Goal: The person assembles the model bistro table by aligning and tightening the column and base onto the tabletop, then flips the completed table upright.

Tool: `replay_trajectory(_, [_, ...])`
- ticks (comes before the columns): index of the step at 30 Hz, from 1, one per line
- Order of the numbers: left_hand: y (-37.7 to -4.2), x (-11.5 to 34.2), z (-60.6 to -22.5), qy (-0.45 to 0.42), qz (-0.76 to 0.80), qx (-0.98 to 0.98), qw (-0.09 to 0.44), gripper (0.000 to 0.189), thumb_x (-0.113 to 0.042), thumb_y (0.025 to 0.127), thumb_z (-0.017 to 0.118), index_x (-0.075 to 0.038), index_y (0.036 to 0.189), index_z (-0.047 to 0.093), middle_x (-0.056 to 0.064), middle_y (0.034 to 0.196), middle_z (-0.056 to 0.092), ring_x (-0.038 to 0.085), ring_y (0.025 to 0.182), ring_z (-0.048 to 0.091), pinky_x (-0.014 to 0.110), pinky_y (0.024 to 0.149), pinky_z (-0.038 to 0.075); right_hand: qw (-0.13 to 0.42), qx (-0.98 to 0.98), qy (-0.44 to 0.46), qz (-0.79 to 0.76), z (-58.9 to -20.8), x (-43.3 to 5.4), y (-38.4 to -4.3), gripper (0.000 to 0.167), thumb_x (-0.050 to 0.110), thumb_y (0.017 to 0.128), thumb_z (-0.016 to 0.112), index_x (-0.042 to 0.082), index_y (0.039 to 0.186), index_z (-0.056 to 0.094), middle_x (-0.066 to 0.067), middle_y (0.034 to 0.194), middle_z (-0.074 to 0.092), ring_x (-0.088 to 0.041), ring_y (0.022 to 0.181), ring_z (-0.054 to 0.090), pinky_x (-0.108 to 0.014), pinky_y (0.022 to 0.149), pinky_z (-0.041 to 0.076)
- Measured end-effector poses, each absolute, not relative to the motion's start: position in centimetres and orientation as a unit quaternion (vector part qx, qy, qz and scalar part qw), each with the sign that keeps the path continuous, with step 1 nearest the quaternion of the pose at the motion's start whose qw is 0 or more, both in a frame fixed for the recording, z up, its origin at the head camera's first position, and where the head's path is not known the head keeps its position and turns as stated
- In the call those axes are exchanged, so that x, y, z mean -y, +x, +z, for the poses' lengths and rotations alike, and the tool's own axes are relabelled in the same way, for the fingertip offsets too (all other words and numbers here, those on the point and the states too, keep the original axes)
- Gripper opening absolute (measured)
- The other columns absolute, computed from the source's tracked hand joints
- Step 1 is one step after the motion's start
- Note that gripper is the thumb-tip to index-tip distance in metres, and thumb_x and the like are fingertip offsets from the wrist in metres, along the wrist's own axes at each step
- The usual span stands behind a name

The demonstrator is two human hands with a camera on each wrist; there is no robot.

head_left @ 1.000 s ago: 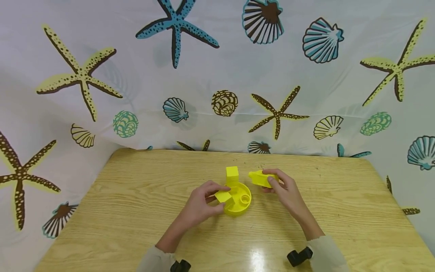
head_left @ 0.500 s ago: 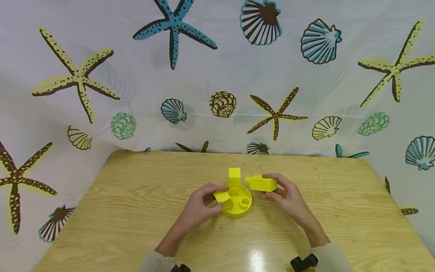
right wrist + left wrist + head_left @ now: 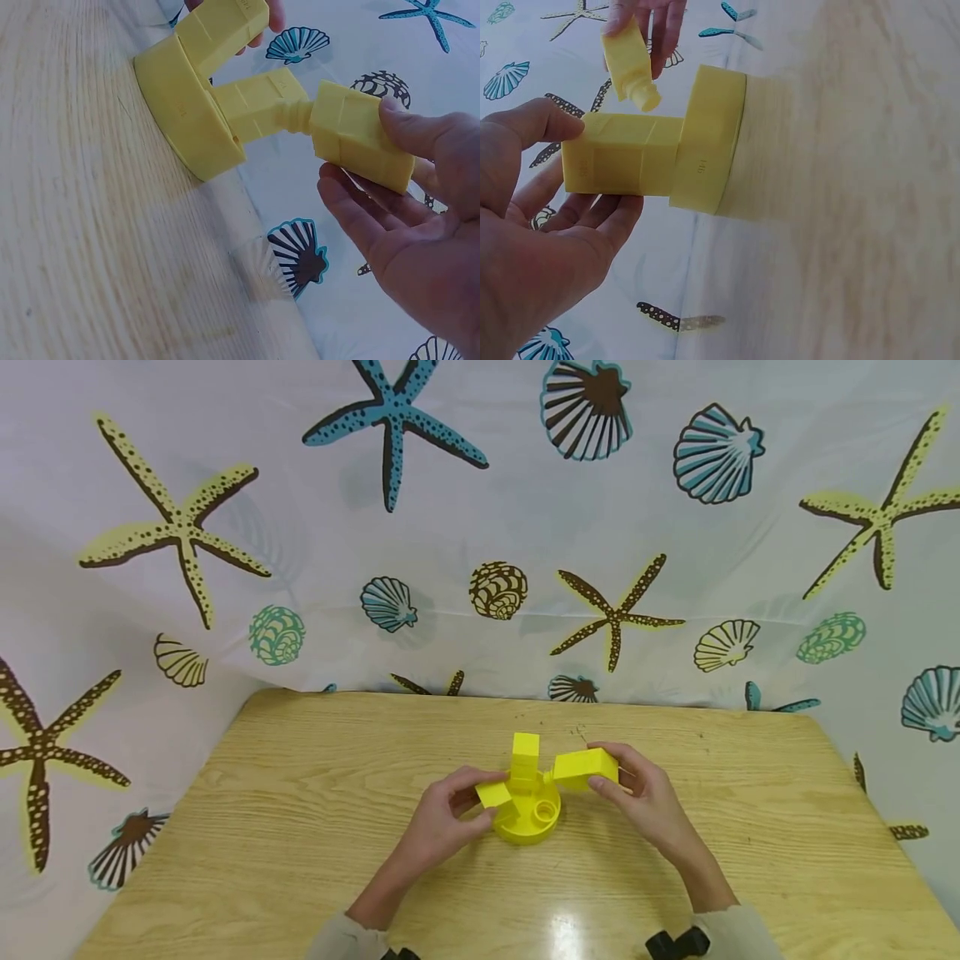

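Round yellow base (image 3: 525, 838), resting flat on the wooden table (image 3: 300, 793). On the base's left side: first yellow block (image 3: 495, 795), gripped by the left hand (image 3: 447, 820) — thumb and fingers on opposite faces, spread to the block's width. Rising from the base's far edge: second yellow block (image 3: 526, 752). Inside the base, toward the near right: raised ring (image 3: 545, 812). At the base's right, held above the table: third yellow block (image 3: 581, 768), pinched between thumb and fingers of the right hand (image 3: 651, 803) — round neck (image 3: 548, 776) pointing baseward; cannot tell if touching the second block. Beyond the base: white cloth (image 3: 465, 518), printed with starfish and shells.
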State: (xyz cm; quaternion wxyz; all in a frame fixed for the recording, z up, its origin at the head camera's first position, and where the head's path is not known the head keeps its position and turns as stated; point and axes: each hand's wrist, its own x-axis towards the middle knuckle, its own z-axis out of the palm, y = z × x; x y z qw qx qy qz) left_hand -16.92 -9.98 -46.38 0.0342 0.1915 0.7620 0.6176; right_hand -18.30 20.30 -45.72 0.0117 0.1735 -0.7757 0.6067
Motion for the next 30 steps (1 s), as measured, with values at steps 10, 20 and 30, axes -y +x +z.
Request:
replay_trajectory(10, [-17.0,9.8,-46.5,0.181,0.638,-0.747,0.037,0.044,0.004,0.091,0.072,0.001,0.134,0.064,0.016,0.137,0.062,0.032,0.127,0.060,0.035,0.105,0.050,0.069,0.770,0.167,0.612,-45.6,-19.6,-18.0,0.039,0.006,0.093,0.077,0.003,0.129,0.064,-0.017,0.129,0.064,-0.027,0.106,0.070,-0.032,0.083,0.061])
replay_trajectory(20, [-17.0,9.9,-46.8,0.183,0.644,-0.742,0.032,0.044,0.003,0.091,0.073,0.001,0.134,0.065,0.016,0.138,0.062,0.033,0.127,0.060,0.035,0.105,0.050,0.066,0.774,0.184,0.602,-46.1,-18.3,-17.6,0.040,0.005,0.090,0.079,0.006,0.128,0.067,-0.013,0.130,0.066,-0.030,0.112,0.068,-0.034,0.086,0.060])
replay_trajectory(30, [-16.9,9.8,-47.0,0.180,0.653,-0.735,0.030,0.043,0.002,0.092,0.074,0.002,0.134,0.065,0.017,0.139,0.062,0.033,0.126,0.061,0.035,0.104,0.051,0.069,0.787,0.193,0.582,-46.3,-17.4,-17.4,0.037,0.008,0.090,0.080,0.007,0.125,0.068,-0.011,0.124,0.068,-0.031,0.110,0.067,-0.033,0.085,0.061])
